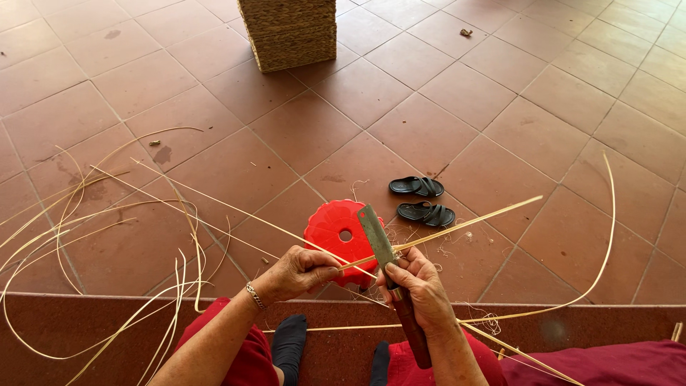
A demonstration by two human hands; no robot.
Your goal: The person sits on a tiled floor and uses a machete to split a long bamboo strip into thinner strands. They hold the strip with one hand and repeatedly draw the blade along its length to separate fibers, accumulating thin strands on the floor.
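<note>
While a red stool (334, 230) lies beyond the fingers, the left hand (299, 271) pinches a bamboo strip (464, 225) running up-right; the right hand (418, 284) grips the knife (377, 239), blade pointing away.

A round red plastic stool (334, 230) with a centre hole stands on the terracotta tiled floor (500, 86) near the middle. At about three o'clock from it lies a pair of black sandals (421, 200). At twelve o'clock, well apart, rises a stack of woven straw mats (289, 32). Loose pale cane strips (86, 236) curl at nine o'clock.
</note>
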